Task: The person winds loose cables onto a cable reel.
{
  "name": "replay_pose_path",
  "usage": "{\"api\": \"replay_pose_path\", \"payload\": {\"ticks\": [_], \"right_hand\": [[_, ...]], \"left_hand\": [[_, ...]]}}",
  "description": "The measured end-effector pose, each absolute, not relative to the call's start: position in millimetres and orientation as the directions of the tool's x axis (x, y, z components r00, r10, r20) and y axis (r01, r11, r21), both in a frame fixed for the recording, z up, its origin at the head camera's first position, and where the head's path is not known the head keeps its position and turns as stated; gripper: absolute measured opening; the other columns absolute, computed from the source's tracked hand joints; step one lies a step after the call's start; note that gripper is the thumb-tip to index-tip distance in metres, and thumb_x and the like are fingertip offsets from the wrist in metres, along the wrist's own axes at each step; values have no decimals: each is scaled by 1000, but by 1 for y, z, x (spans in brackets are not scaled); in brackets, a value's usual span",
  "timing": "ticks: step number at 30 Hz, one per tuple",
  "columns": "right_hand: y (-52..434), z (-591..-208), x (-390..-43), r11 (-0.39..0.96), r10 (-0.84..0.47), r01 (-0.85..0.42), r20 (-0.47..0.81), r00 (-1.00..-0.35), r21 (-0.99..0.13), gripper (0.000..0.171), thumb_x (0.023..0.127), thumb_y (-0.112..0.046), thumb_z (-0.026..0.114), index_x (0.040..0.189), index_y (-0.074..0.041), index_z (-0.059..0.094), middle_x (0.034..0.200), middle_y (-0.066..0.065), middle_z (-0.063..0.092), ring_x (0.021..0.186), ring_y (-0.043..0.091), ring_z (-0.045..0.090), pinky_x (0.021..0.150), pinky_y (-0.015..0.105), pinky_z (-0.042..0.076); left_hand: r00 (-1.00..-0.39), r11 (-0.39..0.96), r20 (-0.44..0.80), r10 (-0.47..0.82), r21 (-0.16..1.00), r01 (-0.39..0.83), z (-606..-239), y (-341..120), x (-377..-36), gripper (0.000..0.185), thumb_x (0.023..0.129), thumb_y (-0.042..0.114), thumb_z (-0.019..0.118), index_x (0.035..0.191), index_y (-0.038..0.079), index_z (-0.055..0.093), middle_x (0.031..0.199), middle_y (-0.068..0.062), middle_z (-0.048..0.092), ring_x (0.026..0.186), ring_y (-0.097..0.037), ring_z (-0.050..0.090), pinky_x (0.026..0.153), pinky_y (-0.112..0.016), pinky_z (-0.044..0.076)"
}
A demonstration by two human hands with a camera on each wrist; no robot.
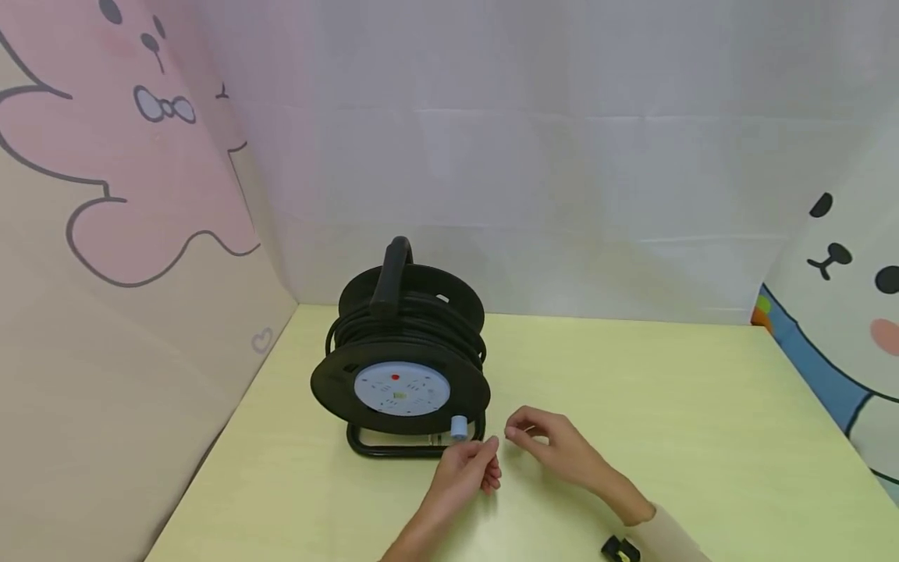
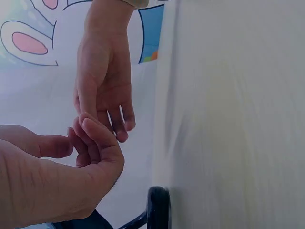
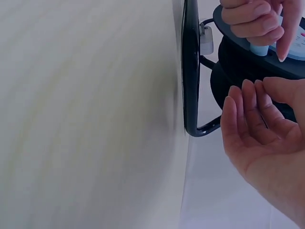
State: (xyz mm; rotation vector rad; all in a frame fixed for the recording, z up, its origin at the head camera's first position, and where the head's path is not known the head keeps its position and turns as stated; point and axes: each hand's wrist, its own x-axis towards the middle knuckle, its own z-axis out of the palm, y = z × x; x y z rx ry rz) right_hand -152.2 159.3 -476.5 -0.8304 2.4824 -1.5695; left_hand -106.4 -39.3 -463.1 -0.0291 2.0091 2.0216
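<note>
A black cable reel (image 1: 400, 355) stands on the table, wound with black cable, with a carrying handle on top and a pale socket disc on its front. My left hand (image 1: 463, 472) is just in front of the reel's pale crank knob (image 1: 459, 427), its fingers loosely curled. To the right is my right hand (image 1: 555, 446), thumb close to its bent fingers. I see no object between the fingers of either hand. In the right wrist view the right hand (image 3: 267, 129) is below the left hand (image 3: 259, 21), close to the reel's rim.
The reel stands on a black tube frame (image 1: 400, 451), with plug pins showing near it. A small black and yellow object (image 1: 621, 549) is by the right sleeve. Pale yellow table (image 1: 667, 406) surrounds the reel, with a white sheet (image 1: 562, 156) behind and cartoon-printed sheets at both sides.
</note>
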Motion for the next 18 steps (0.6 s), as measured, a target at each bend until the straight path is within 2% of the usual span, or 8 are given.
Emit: {"api": "replay_pose_path", "payload": {"ticks": [4, 9, 14, 16, 18], "right_hand": [[170, -470, -145, 334, -438, -404, 239, -866, -852, 12, 104, -14, 62, 103, -3, 68, 97, 11, 71, 89, 25, 70, 85, 33, 59], [183, -463, -139, 366, -390, -430, 284, -876, -826, 6, 103, -9, 63, 100, -7, 67, 95, 8, 71, 88, 20, 69, 86, 32, 60], [198, -464, -137, 419, -362, -442, 300, -882, -793, 6, 103, -9, 64, 99, -8, 67, 92, 5, 71, 87, 19, 69, 84, 31, 60], [205, -464, -137, 446, -355, -459, 319, -879, -768, 4, 102, -9, 65, 99, -8, 67, 89, 4, 71, 84, 16, 68, 79, 31, 59], [212, -464, -136, 470, -347, -496, 364, -864, -730, 4, 100, -7, 66, 98, -9, 67, 86, 1, 69, 80, 12, 65, 75, 28, 57]], "left_hand": [[-955, 9, -208, 209, 977, -211, -458, -27, -107, 38, 106, 21, 57, 83, -8, 63, 70, 0, 59, 61, -9, 58, 56, -18, 49], [-965, 59, -177, 194, 984, -168, -454, -14, -112, 32, 105, 19, 60, 83, -4, 66, 71, 0, 61, 64, -11, 60, 62, -24, 53], [-976, 124, -113, 189, 988, -90, -448, -3, -118, 34, 102, 23, 63, 76, 2, 66, 65, 4, 60, 60, -7, 55, 58, -21, 46], [-978, 158, -87, 192, 986, -56, -445, 2, -121, 35, 101, 26, 64, 73, 4, 66, 62, 6, 59, 58, -6, 52, 55, -20, 39], [-979, 182, -63, 194, 983, -27, -443, 7, -124, 35, 101, 27, 64, 73, 5, 66, 62, 7, 59, 56, -5, 51, 53, -21, 38]]}}
